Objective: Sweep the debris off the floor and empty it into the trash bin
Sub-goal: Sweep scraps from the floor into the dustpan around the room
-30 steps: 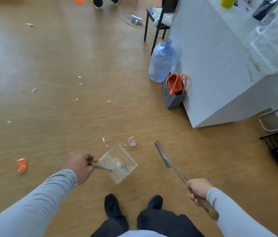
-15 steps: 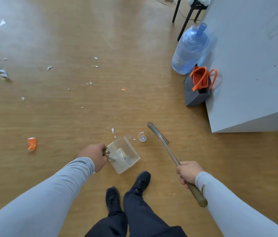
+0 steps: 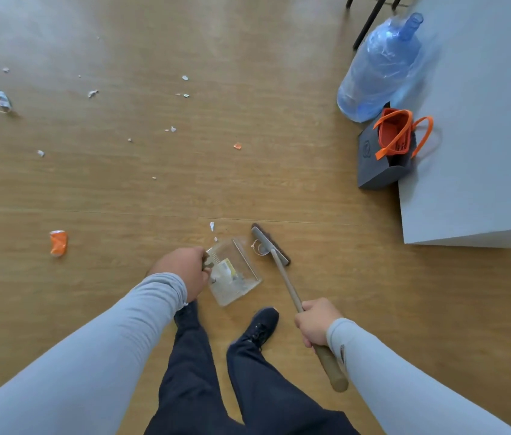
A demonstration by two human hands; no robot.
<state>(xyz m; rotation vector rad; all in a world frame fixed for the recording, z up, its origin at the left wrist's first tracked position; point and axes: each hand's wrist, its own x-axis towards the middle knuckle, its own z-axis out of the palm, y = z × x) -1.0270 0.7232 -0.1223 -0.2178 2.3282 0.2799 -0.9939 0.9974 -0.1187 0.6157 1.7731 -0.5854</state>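
Underfoot, wood floor (image 3: 279, 136) fills nearly everything, with a grey counter block (image 3: 480, 136) standing along its right edge; a blue water jug (image 3: 379, 67) and a grey bag with orange handles (image 3: 386, 155) sit tucked against its side. No trash bin in view. My left hand (image 3: 185, 271) grips the handle of the clear dustpan (image 3: 235, 271), mouth turned toward the brush so sweepings can slide in; some scraps already lie inside. My right hand (image 3: 315, 324) is closed round the long handle of the brush (image 3: 271, 244), head down on the floor just beside the pan's lip, a small curled ring of debris (image 3: 260, 248) caught between them. Crushed orange piece (image 3: 58, 243) lies well left of the pan. White flecks (image 3: 172, 129) scatter toward the floor's far left. Judgement: sweeping is only partly done.
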